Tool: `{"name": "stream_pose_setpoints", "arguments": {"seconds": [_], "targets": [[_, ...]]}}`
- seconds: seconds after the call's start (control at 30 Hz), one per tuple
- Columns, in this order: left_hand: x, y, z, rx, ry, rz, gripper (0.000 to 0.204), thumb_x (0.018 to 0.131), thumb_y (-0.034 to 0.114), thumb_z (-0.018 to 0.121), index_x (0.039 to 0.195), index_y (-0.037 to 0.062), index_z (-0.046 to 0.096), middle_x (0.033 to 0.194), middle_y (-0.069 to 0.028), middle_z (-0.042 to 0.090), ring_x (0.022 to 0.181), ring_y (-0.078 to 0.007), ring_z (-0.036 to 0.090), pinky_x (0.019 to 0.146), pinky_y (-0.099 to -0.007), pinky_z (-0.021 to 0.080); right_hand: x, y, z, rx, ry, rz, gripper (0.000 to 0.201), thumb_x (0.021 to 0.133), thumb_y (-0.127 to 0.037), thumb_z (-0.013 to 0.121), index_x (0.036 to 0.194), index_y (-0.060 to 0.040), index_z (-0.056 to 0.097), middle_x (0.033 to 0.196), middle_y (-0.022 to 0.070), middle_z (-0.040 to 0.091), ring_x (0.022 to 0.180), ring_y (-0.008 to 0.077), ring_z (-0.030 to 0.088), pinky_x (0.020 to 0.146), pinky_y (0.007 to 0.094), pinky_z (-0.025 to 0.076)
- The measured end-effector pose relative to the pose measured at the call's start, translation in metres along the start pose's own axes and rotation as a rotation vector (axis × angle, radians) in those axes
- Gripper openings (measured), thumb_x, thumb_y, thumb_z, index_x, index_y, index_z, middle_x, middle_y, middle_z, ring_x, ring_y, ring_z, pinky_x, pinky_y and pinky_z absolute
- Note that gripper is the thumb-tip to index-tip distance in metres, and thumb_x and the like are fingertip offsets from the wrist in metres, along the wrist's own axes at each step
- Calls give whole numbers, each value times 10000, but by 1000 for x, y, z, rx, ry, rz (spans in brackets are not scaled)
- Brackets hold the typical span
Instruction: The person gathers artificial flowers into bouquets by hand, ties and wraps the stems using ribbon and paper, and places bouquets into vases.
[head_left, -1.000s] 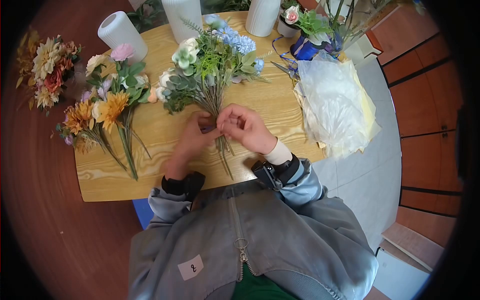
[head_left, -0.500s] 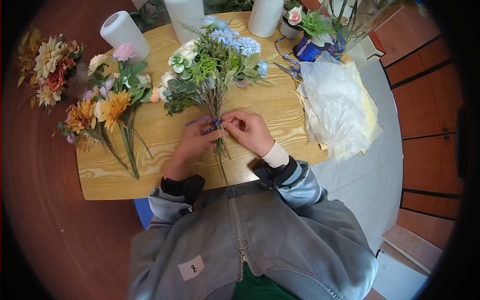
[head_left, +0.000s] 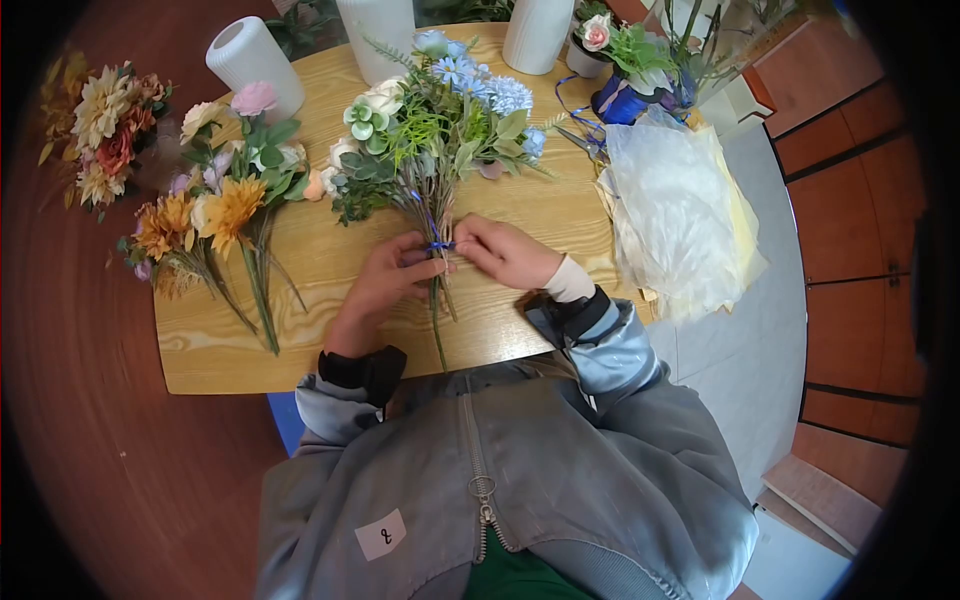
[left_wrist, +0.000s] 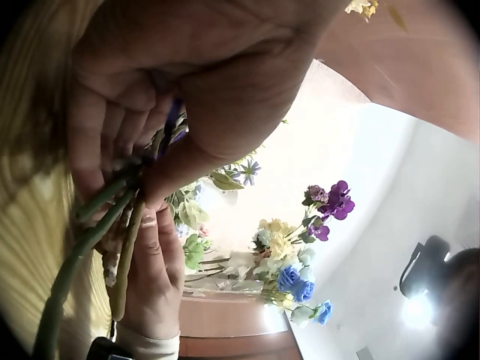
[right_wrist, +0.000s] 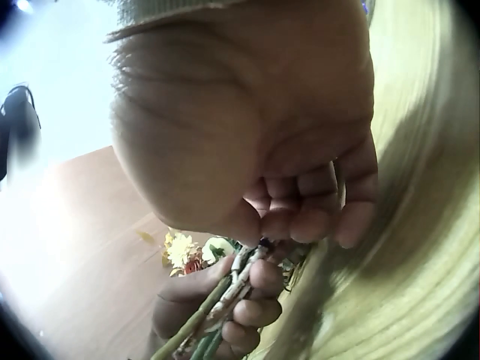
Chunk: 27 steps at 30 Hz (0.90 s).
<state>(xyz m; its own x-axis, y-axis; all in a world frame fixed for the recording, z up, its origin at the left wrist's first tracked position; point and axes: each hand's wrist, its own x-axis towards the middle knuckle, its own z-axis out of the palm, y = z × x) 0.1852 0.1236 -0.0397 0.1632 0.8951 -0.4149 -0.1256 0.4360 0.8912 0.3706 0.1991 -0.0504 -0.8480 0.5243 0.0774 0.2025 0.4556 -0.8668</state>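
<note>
A bouquet (head_left: 425,135) of blue and white flowers with greenery lies on the wooden table, its stems (head_left: 437,300) toward the person. A blue ribbon (head_left: 438,245) wraps the stems. From the left, the left hand (head_left: 388,282) grips the stems just below the ribbon; in the left wrist view its thumb and fingers (left_wrist: 169,161) close round them. On the other side the right hand (head_left: 508,255) pinches at the ribbon beside the stems. The right wrist view shows the right hand (right_wrist: 247,127) with curled fingers, thumb and forefinger meeting at the tie; the ribbon is mostly hidden there.
Orange and pink flowers (head_left: 232,212) lie at the left, and another bunch (head_left: 105,135) beyond them. White vases (head_left: 255,65) stand at the back. Scissors (head_left: 578,140), a blue ribbon spool (head_left: 618,103) and plastic wrapping sheets (head_left: 675,215) are at the right.
The right hand has drawn slightly to the right and turned. The ribbon's loose end, seen reaching left half a second ago, now lies up along the stems. The left hand keeps its grip.
</note>
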Motion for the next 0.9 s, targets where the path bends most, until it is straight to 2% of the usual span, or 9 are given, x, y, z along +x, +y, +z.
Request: {"name": "stream_pose_setpoints", "arguments": {"seconds": [0.1, 0.17, 0.3, 0.43, 0.63, 0.7, 0.77, 0.83, 0.9], "targets": [[1, -3, -1, -5, -3, -42, 264, 760, 135, 609, 982, 39, 504, 848, -45, 613, 731, -96, 577, 521, -185, 442, -7, 12, 0, 64, 35, 57, 112, 850, -156, 459, 869, -48, 438, 683, 63, 483, 653, 178, 505, 581, 287, 407], [2, -6, 0, -67, 48, -35, 270, 757, 119, 607, 988, 35, 495, 852, -51, 605, 738, -118, 584, 523, -205, 461, -13, 11, 3, 654, 149, 18, 115, 886, -175, 410, 908, -62, 414, 688, 30, 460, 666, 131, 495, 578, 261, 416], [2, -6, -1, -167, 95, -44, 278, 755, 108, 604, 996, 33, 488, 874, -57, 592, 726, -132, 581, 527, -227, 476, -25, -7, -18, 1155, 343, 31, 118, 901, -183, 384, 936, -71, 396, 690, 17, 444, 618, 106, 470, 562, 228, 424], [5, -5, -1, -141, 42, -44, 258, 748, 88, 597, 973, 25, 486, 855, -66, 572, 701, -145, 571, 553, -249, 485, -39, 5, -63, 641, 877, 68, 107, 898, -161, 388, 939, -63, 400, 663, 24, 449, 528, 82, 435, 478, 198, 398], [6, -3, 9, -215, 97, -110, 204, 749, 98, 571, 917, 23, 482, 769, -69, 549, 640, -162, 559, 527, -260, 465, -62, 54, -138, 240, 1168, 62, 153, 844, -115, 478, 951, -19, 428, 761, 79, 515, 571, 112, 482, 503, 208, 408], [7, -3, 11, -240, 142, -112, 193, 750, 109, 567, 900, 25, 480, 746, -69, 545, 616, -165, 558, 503, -254, 454, -57, 52, -147, -898, 1185, 172, 316, 784, -103, 544, 1050, 17, 423, 903, 126, 517, 600, 147, 503, 524, 226, 418], [15, -14, 7, -339, 55, -42, 153, 762, 123, 538, 865, 30, 474, 696, -64, 529, 554, -156, 540, 471, -254, 438, -56, 36, -137, -830, 1243, 55, 401, 737, -93, 581, 1097, 10, 438, 1010, 140, 482, 625, 168, 508, 538, 242, 420], [26, -30, 0, -459, 43, -94, 162, 792, 159, 514, 877, 23, 487, 626, -34, 478, 492, -125, 477, 434, -235, 394, -55, 19, -119, -635, 1342, 137, 261, 761, -97, 576, 1001, -12, 515, 936, 88, 523, 625, 119, 506, 527, 224, 403], [24, -26, 2, -578, 39, -137, 191, 821, 196, 490, 888, 17, 501, 556, -3, 428, 431, -95, 415, 398, -216, 350, -55, 26, -93, -209, 1228, 212, 141, 795, -103, 559, 916, -32, 565, 824, 25, 554, 609, 63, 490, 515, 198, 383]]}}
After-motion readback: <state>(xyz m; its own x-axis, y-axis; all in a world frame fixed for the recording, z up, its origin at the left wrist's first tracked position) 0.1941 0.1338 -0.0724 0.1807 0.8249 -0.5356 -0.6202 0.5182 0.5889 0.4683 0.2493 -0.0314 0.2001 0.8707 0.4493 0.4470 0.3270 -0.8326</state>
